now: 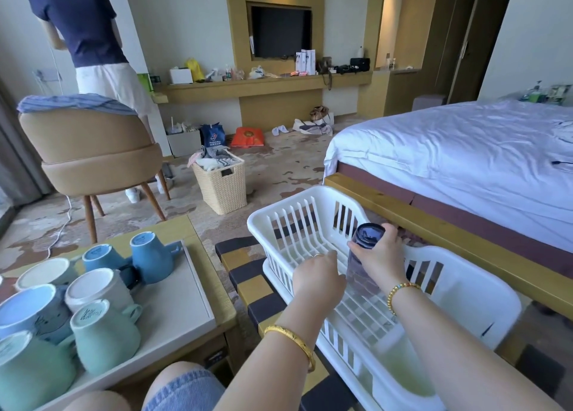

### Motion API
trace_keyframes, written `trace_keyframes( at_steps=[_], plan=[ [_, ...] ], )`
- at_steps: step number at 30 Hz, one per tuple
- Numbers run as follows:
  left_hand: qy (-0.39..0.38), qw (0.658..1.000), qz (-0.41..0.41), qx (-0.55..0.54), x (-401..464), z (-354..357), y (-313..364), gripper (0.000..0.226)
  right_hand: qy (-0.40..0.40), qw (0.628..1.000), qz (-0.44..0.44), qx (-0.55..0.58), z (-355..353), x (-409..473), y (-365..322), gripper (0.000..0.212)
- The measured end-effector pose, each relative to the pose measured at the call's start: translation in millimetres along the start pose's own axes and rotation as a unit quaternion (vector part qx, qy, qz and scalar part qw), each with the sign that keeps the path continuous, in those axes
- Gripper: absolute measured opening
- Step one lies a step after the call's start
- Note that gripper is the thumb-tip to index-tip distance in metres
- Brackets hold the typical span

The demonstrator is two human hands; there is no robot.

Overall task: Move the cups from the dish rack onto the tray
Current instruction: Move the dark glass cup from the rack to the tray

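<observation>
Your right-hand fingers [392, 233] are wrapped round the upper part of the dark blue tumbler [366, 255], which stands inverted inside the dish rack [465, 274]; your left hand [317, 278] rests on the rack's near rim with its fingers loosely curled on nothing.

Biggest risk first: the rack sits on a striped stool [242, 261], not on the bench [198, 233], so a hard pull could drag it along if your left hand lets go. Next, the tray [186, 292] on the bench is crowded at its near-left end with upturned mugs [102, 286], so steer for the bare right side or you'll knock one. Smallest: the tumbler looks smooth and possibly wet, though I can't tell, and it could slip from a top-only hold.
</observation>
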State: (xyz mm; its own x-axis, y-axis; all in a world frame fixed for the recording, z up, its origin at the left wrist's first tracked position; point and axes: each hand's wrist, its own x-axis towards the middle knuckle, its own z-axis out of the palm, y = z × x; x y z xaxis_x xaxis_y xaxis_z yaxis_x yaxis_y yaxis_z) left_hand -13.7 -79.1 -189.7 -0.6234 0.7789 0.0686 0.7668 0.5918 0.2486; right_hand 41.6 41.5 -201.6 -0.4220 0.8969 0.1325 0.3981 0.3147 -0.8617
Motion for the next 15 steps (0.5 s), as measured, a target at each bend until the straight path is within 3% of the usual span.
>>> trace_keyframes(
  at_steps=[4, 8, 15],
  plan=[
    [0.001, 1.000, -0.009, -0.010, 1, 1, 0, 0.061, -0.047, 0.998, -0.029, -0.037, 4, -5, -3, 0.075],
    [0.016, 1.000, -0.009, -0.021, 1, 2, -2, 0.052, -0.067, 0.995, -0.052, -0.057, 11, -11, -6, 0.068],
    [0.045, 0.998, 0.005, -0.039, 0, 1, -1, 0.051, -0.022, 0.999, -0.047, 0.014, 2, -12, -5, 0.067]
  ],
)
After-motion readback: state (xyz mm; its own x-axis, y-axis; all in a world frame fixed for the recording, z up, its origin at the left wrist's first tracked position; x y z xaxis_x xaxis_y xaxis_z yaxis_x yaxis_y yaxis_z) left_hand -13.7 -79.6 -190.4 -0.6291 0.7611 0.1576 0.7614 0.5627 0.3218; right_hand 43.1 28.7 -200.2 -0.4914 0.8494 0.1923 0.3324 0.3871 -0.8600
